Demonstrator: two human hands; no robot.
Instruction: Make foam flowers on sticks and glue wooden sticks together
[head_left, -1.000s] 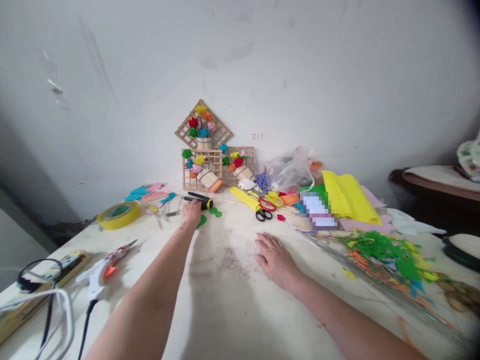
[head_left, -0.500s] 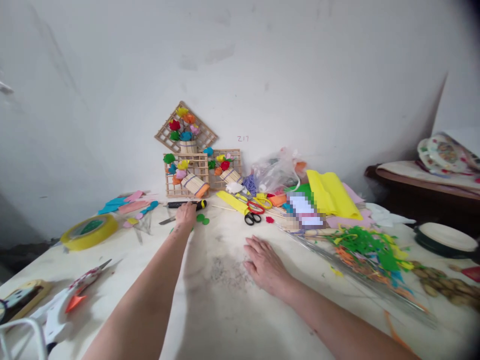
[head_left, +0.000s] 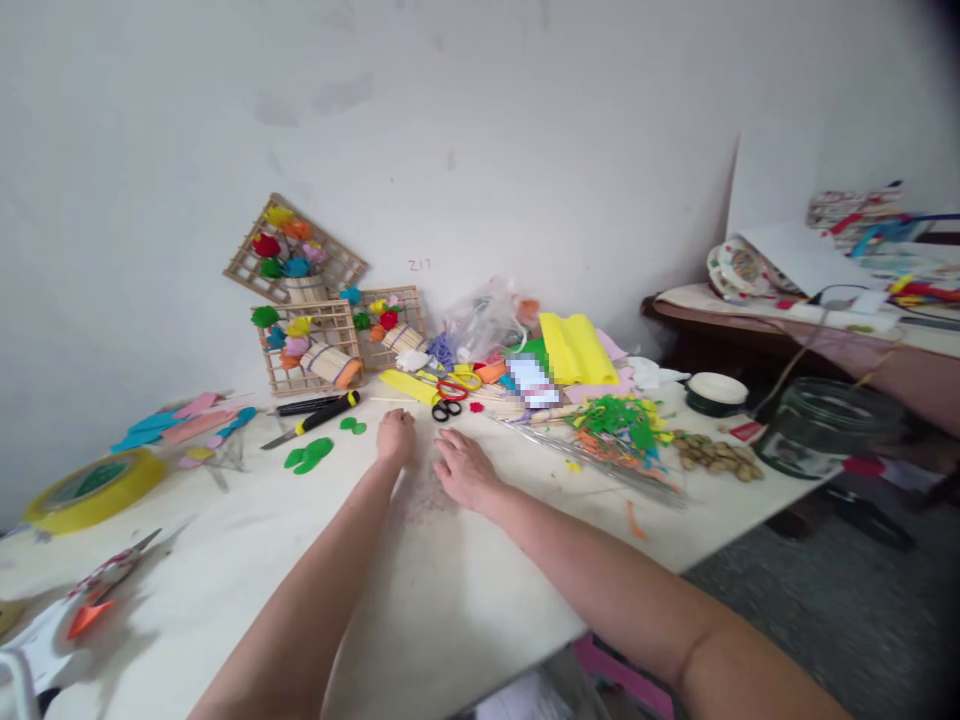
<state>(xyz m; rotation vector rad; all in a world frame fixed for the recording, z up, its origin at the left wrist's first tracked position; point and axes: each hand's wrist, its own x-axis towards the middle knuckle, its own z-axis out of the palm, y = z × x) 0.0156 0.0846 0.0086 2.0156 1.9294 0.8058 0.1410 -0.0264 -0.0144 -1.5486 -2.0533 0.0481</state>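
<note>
My left hand (head_left: 395, 437) rests on the white tabletop with its fingers curled down and pressed together; whatever they hold, if anything, is hidden. Close to its right lies my right hand (head_left: 465, 468), palm down, fingers spread, holding nothing visible. Left of my left hand are small green discs (head_left: 352, 425) and larger green rounded pieces (head_left: 309, 456). Behind those lies a yellow-and-black utility knife (head_left: 330, 411), its blade pointing left, with a black pen-like tool (head_left: 304, 405) beside it. Just beyond both hands sit scissors with black handles (head_left: 446, 410) and red-handled scissors (head_left: 454, 389).
Lattice panels with colourful flowers (head_left: 307, 345) lean on the wall. A roll of yellow tape (head_left: 97, 488) and pointed scissors (head_left: 112, 572) lie left. Rightward are a phone (head_left: 532, 380), yellow sheet (head_left: 577, 348), green scraps (head_left: 619, 420), wires (head_left: 592, 460) and a glass jar (head_left: 817, 430).
The view has swung right, showing the jar and the table's right edge. My left hand has left the knife and green pieces and moved right, near my right hand, which stays spread.
</note>
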